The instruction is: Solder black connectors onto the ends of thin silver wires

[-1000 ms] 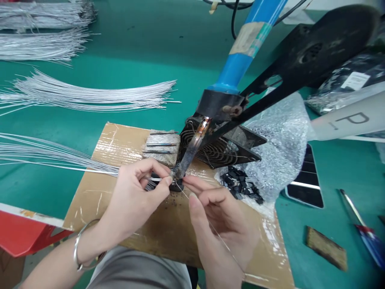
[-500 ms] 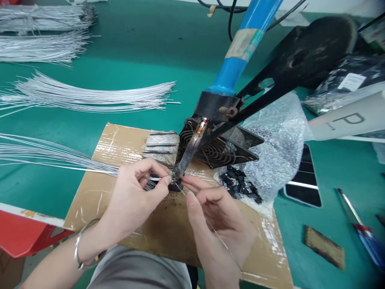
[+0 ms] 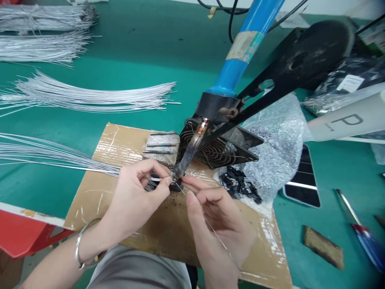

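Note:
My left hand (image 3: 135,198) pinches the end of a thin white wire (image 3: 90,170) that comes from a fan of wires on the left. Its tip meets the end of a fixed soldering iron (image 3: 192,148) with a blue handle (image 3: 243,44). My right hand (image 3: 216,218) pinches a thin strand of solder wire (image 3: 218,235) and holds its end at the same spot. Under the iron's tip lies a small black part (image 3: 175,186) on a taped cardboard sheet (image 3: 120,140).
Bundles of white wires (image 3: 90,96) lie across the green table at the left. A black fan (image 3: 216,150) sits behind the iron, with small black parts (image 3: 240,185) on bubble wrap (image 3: 279,140). A phone (image 3: 303,176), a brown pad (image 3: 323,245) and a pen (image 3: 357,226) lie right.
Both hands stay pinched at the iron's tip; the view has shifted only slightly.

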